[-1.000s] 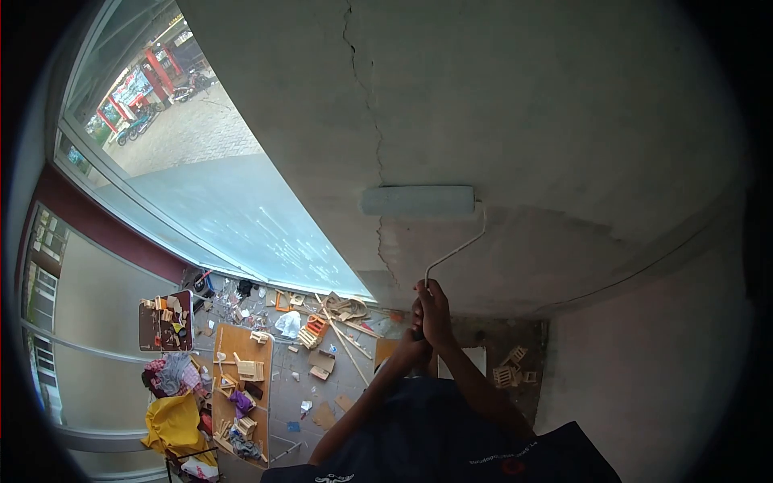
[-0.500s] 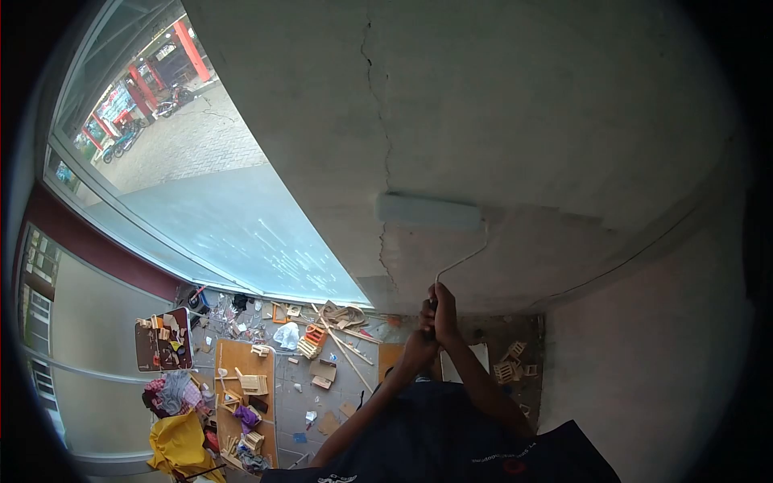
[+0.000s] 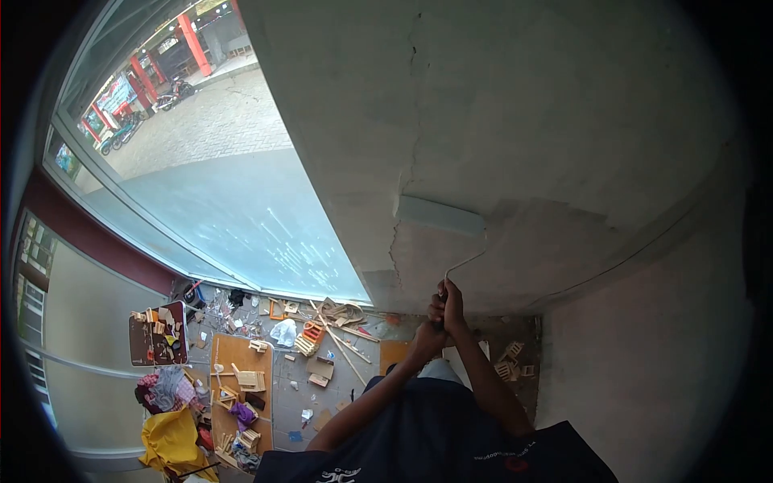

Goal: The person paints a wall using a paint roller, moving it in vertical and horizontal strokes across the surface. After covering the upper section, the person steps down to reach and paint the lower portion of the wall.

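- Pale plaster fills most of the view: a wall [image 3: 523, 97] with a long crack [image 3: 415, 137] running down it, a big window [image 3: 217, 185] to its left, and far below a floor [image 3: 290, 378] strewn with wood scraps [image 3: 322, 326] and a yellow cloth [image 3: 173, 435].
- Both of my hands are closed in a full grip around the handle of the paint roller [image 3: 439, 215]. My right hand [image 3: 452, 302] sits on top and my left hand [image 3: 428, 336] is tucked just beneath it, the two touching. The handle itself is hidden inside my fists.
- I judge that the hands are stacked this way for leverage: with the arms stretched out, two fists on one short handle steady the tool and let me press its sleeve evenly on the plaster.
- The sleeve lies flat against the wall, slightly tilted with its right end lower, just right of the crack.
- It sits above my grip and a little to the left, joined to it by the bent wire frame [image 3: 467, 259] that rises from my upper fist to the sleeve's right end.
- Below and to the right of the sleeve the wall shows a darker band [image 3: 547, 241], while the surface above it is lighter.
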A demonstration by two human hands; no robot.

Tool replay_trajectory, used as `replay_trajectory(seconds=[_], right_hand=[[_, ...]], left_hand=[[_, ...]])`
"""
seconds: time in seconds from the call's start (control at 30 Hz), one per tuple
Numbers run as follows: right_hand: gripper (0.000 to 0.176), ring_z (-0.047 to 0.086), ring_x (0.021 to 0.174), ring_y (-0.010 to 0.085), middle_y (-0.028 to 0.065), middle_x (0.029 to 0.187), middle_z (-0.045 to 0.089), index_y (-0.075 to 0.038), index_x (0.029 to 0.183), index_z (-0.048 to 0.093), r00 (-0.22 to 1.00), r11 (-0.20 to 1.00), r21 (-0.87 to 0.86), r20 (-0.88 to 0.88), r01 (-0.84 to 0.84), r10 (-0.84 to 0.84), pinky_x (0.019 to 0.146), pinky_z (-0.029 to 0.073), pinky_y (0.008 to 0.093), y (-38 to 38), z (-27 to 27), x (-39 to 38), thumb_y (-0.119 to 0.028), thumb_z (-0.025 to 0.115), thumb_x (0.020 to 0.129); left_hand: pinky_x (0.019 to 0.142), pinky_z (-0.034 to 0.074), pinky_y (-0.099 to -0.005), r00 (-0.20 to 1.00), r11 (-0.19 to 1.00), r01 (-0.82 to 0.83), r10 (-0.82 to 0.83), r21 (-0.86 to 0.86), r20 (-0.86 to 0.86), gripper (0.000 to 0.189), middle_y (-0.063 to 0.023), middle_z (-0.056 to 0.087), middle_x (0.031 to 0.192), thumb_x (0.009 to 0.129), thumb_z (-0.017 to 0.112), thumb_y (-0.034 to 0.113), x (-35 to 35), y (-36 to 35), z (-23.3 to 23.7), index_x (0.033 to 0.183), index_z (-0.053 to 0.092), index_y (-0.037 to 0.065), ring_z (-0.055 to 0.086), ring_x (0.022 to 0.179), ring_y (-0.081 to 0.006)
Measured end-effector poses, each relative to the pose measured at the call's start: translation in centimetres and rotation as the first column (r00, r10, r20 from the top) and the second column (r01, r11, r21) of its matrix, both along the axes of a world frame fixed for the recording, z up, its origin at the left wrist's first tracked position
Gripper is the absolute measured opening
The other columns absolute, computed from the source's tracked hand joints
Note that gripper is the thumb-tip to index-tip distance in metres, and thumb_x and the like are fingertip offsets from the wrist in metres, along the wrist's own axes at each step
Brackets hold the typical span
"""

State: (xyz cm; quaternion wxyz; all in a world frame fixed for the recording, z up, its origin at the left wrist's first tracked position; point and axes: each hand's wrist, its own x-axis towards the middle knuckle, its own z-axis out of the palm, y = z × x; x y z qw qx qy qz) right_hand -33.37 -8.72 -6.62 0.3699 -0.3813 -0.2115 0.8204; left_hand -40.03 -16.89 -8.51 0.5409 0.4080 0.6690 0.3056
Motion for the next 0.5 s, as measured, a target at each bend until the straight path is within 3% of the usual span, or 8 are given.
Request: replay_trajectory(seconds=[0.1, 0.17, 0.23, 0.33, 0.43, 0.5], right_hand=[[0.034, 0.018, 0.033, 0.0075, -0.0029, 0.047, 0.023, -0.017, 0.072, 0.037, 0.997, 0.998, 0.049, -0.079, 0.028, -0.024, 0.031, 0.019, 0.0247, 0.0, 1.8, -0.3, -0.046, 0.042, 0.089], [0.034, 0.018, 0.034, 0.0074, -0.0028, 0.046, 0.022, -0.017, 0.072, 0.037, 0.996, 0.995, 0.095, -0.083, 0.043, -0.035, 0.031, 0.019, 0.0245, 0.4, 3.9, 0.5, -0.045, 0.042, 0.090], [0.034, 0.018, 0.034, 0.0072, -0.0030, 0.046, 0.022, -0.016, 0.073, 0.037, 0.996, 0.991, 0.111, -0.062, 0.075, -0.068, 0.031, 0.019, 0.0242, 0.9, 6.7, 1.2, -0.045, 0.041, 0.090], [0.034, 0.020, 0.034, 0.0068, -0.0033, 0.046, 0.022, -0.016, 0.072, 0.037, 0.996, 0.983, 0.164, 0.017, 0.085, -0.089, 0.032, 0.020, 0.0236, 1.5, 10.0, 2.6, -0.044, 0.041, 0.091], [0.035, 0.021, 0.034, 0.0067, -0.0034, 0.047, 0.023, -0.015, 0.072, 0.037, 0.988, 0.976, 0.213, 0.132, 0.044, -0.074, 0.032, 0.021, 0.0233, 1.8, 10.2, 3.9, -0.044, 0.040, 0.091], [0.035, 0.022, 0.034, 0.0067, -0.0035, 0.047, 0.024, -0.015, 0.072, 0.037, 0.967, 0.976, 0.214, 0.235, 0.045, -0.096, 0.032, 0.022, 0.0236, 1.6, 8.7, 4.0, -0.044, 0.040, 0.091]], left_hand=[[0.067, 0.047, -0.0433, 1.000, 1.000, 0.007, -0.008, -0.014, -0.009, 0.034, -0.0316, 0.058, 0.076, 0.079, 0.048, 0.023, -0.5, 0.2, 2.2, 0.085, 0.057, -0.009, 0.061, 0.079, -0.0404], [0.060, 0.046, -0.0401, 1.000, 0.998, -0.010, 0.009, 0.066, 0.010, 0.031, -0.0258, 0.058, 0.070, 0.079, 0.049, 0.022, 0.0, 1.0, 4.0, 0.079, 0.056, -0.009, 0.059, 0.069, -0.0337], [0.045, 0.044, -0.0347, 0.999, 0.973, -0.046, 0.041, 0.227, 0.024, 0.030, -0.0138, 0.057, 0.056, 0.079, 0.051, 0.020, 1.0, 1.7, 5.2, 0.067, 0.053, -0.008, 0.057, 0.046, -0.0195], [0.040, 0.040, -0.0314, 0.987, 0.888, 0.033, -0.103, 0.460, 0.127, 0.027, -0.0093, 0.055, 0.056, 0.079, 0.051, 0.019, 2.6, 3.0, 6.7, 0.067, 0.052, -0.005, 0.054, 0.044, -0.0166], [0.038, 0.036, -0.0283, 0.895, 0.994, 0.051, -0.091, 0.102, 0.436, 0.022, -0.0041, 0.051, 0.055, 0.079, 0.051, 0.019, 3.9, 3.0, 7.2, 0.068, 0.051, 0.000, 0.051, 0.044, -0.0130], [0.036, 0.032, -0.0268, 0.862, 0.999, 0.035, -0.035, 0.010, 0.506, 0.017, -0.0028, 0.048, 0.055, 0.078, 0.050, 0.016, 4.1, 2.6, 6.4, 0.068, 0.048, 0.002, 0.045, 0.042, -0.0103]])
